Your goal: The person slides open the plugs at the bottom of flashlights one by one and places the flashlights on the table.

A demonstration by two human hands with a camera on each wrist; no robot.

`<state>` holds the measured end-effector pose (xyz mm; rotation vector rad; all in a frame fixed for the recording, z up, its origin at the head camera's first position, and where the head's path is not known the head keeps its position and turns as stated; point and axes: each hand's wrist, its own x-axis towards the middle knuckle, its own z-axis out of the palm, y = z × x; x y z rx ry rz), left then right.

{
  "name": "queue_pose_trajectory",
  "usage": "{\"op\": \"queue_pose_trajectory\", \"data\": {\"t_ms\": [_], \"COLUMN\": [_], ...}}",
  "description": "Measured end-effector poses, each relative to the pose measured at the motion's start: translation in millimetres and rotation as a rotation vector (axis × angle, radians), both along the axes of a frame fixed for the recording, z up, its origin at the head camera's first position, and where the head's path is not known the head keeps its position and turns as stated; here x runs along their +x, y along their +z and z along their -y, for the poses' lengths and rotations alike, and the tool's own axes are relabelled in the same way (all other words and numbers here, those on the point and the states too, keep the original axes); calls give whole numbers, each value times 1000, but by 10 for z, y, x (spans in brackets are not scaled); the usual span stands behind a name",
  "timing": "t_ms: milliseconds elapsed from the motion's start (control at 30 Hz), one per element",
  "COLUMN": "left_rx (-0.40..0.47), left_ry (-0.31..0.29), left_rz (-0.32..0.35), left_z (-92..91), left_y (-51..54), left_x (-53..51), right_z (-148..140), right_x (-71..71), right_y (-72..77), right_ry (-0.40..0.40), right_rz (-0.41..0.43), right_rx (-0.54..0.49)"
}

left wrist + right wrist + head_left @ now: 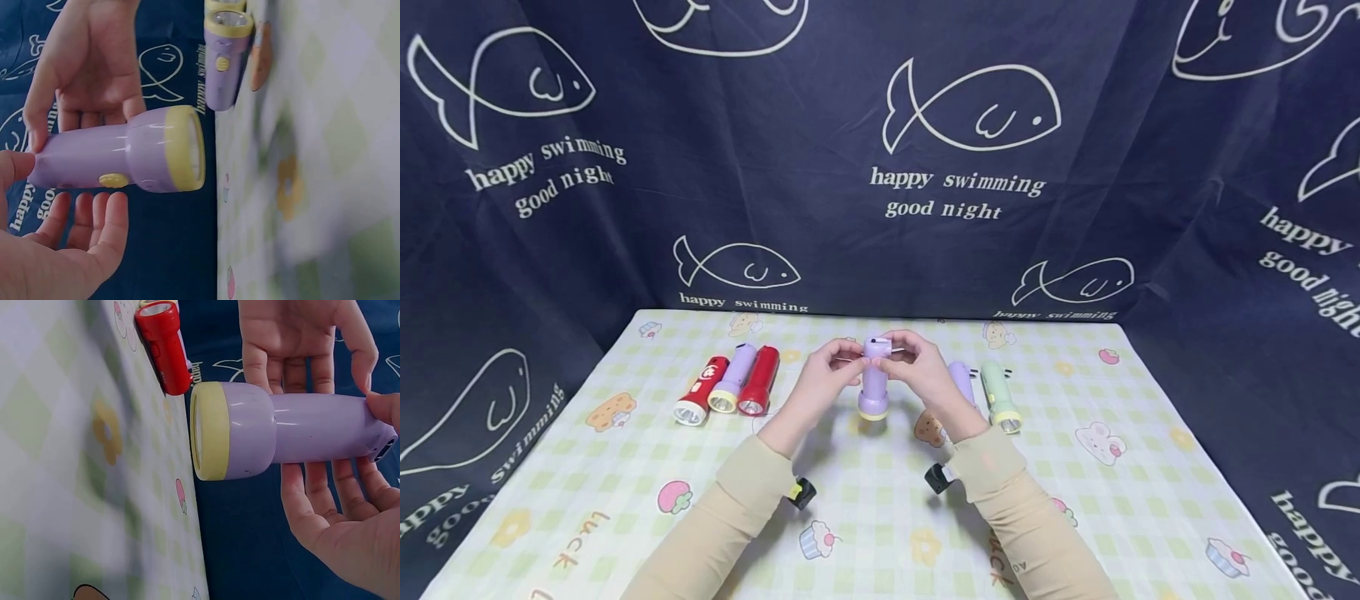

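Key relation: purple torch [874,385] is held at centre btwn both hands, approx. upright & apart from the tablecloth [865,517]. Its long axis is run 12–6 o'clock in head view: tail at 12, yellow lens ring [872,415] at 6. L hand [831,371] is placed at 9, R hand [925,375] at 3; neither can be called nearer.

Tail end is gripped by both: L thumb [17,165] & R thumb [384,407] are set close tog. on the body there. Other fingers are bent along either side; lens ring isn't touched. Exact index-tip contact behind the tail can't be told. Yellow switch [114,180] is turned twd L hand's fingers, per L wrist view. Dark slot [382,449] is seen at the tail in R wrist view.

At 9, beyond L hand, three torches are laid side by side: red-&-white torch [702,392], second purple torch [733,379], red torch [760,382], lens ends approx. 7. At 3, third purple torch [960,377] is part-hidden by R hand; green torch [997,392] is laid next to it, lens approx. 5.
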<state>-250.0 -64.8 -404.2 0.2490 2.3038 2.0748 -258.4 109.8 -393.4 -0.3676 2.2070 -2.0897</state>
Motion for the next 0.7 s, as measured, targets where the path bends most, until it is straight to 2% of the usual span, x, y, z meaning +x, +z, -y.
{"op": "queue_pose_trajectory", "data": {"t_ms": [300,633,700], "left_rx": [98,103,111], "left_ry": [-52,-70,-76], "left_rz": [131,182,193], "left_z": [25,23,16], "left_y": [77,140,147], "left_x": [-26,-39,-47], "right_z": [-33,-81,-85], "right_x": [22,51,78], "right_y": [-30,-53,-19], "right_ry": [0,11,23], "right_rz": [-39,-124,-135], "right_rx": [94,156,159]}}
